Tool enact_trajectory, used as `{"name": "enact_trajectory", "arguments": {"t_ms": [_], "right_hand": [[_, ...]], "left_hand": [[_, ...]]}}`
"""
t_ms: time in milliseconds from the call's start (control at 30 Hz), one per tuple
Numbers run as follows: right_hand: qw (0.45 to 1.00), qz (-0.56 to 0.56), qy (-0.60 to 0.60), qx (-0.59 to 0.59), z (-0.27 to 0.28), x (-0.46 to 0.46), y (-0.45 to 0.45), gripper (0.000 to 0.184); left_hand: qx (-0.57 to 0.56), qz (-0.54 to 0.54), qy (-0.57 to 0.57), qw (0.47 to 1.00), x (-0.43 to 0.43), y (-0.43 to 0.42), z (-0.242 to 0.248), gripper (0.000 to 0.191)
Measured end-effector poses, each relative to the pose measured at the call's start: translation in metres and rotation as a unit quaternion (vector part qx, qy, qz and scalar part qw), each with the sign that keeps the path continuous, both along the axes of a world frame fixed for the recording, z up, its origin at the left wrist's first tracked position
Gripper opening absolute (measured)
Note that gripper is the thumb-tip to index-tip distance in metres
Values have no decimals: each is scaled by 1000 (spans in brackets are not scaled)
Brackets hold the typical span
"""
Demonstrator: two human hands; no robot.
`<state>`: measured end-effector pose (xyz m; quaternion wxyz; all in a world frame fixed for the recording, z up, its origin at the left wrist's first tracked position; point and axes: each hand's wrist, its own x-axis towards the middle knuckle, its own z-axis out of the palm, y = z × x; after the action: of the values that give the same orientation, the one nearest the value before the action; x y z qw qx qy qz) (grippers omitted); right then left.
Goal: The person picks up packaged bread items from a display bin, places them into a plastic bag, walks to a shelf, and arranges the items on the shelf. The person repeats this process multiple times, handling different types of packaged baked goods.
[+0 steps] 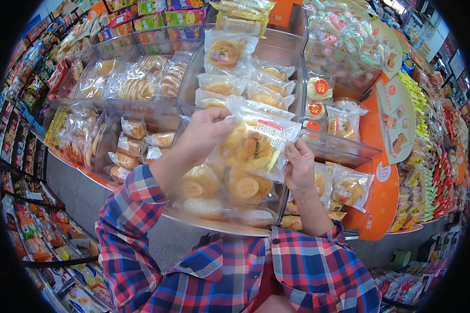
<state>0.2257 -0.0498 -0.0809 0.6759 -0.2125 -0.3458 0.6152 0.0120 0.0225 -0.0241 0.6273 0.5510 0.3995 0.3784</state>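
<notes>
A clear plastic packet holding a round bread bun (254, 143) is held up before me, tilted, over the display bins. My left hand (205, 133) pinches its upper left edge between thumb and fingers. The lower right edge is gripped by my right hand (299, 162). Behind it, similar packaged buns (272, 84) stand in rows in a clear plastic bin, with one packet (229, 51) upright at the back. Below the held packet lie larger round packaged breads (248, 187), partly hidden by it.
Clear bin dividers (340, 143) rise right of my hands. Small wrapped cakes (131, 144) and striped packaged breads (143, 82) fill the bins at left. An orange display panel (385, 195) edges the right side. Snack shelves (35, 164) line the far left beyond the grey floor (68, 176).
</notes>
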Motion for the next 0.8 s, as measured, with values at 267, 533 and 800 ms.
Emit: {"name": "enact_trajectory", "arguments": {"t_ms": [267, 533, 800], "right_hand": [[999, 13, -42, 5, -5, 5, -1, 24], [998, 19, -60, -14, -1, 4, -4, 19], [998, 30, -6, -49, 2, 8, -1, 16]], "left_hand": [[41, 23, 89, 995, -4, 1, 3, 11], [2, 98, 11, 995, -3, 1, 3, 7], [-19, 100, -71, 992, -4, -3, 10, 4]]}}
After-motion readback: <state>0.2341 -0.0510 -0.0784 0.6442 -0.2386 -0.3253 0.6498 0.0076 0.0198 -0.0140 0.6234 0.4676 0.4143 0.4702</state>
